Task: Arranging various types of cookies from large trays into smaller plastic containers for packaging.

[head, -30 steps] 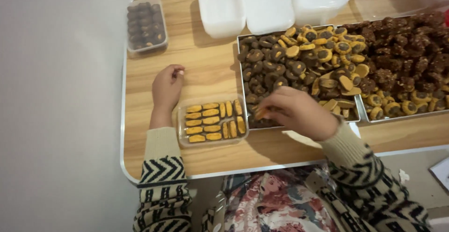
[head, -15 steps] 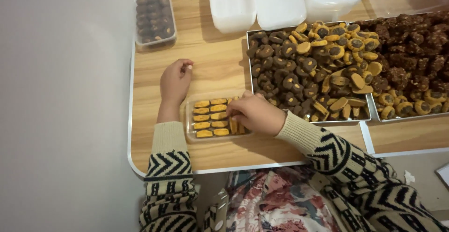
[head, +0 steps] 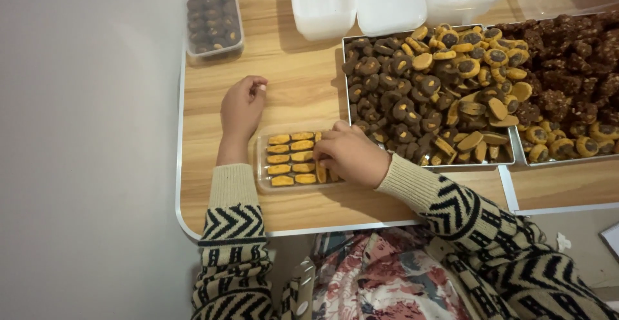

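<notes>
Head view, looking down on a wooden desk (head: 303, 88) with a pale rim. The right hand (head: 351, 155) lay over the right end of a small clear box (head: 263, 165) that stood near the front edge of the desk. Its fingers (head: 330, 140) were curled down into the box among the cookies (head: 291, 160); whether they pinched one could not be told, as the hand hid the tips. The cookies in the box were small, oblong and orange-topped, set in neat rows, with a few standing on edge just beside the right hand.

The left hand (head: 242, 107) rested on the bare desk just behind the box, apart from it, fingers loosely curled and holding nothing. Both forearms wore a knitted sweater with a dark zigzag pattern on cream.

To the right of the box, touching or nearly touching the right hand, stood a metal tray (head: 348, 100) heaped with round cookies, dark-centred on the left and orange-rimmed towards the right. A second tray (head: 580, 160) of darker, rougher chocolate pieces adjoined it on the right, partly cut off by the picture's edge. Behind the trays stood three white tubs (head: 383, 0) in a row. At the far left corner of the desk, well apart from both hands, sat a filled box (head: 213, 17) of dark cookies. A flowered cloth (head: 380, 275) showed below the front edge of the desk.
</notes>
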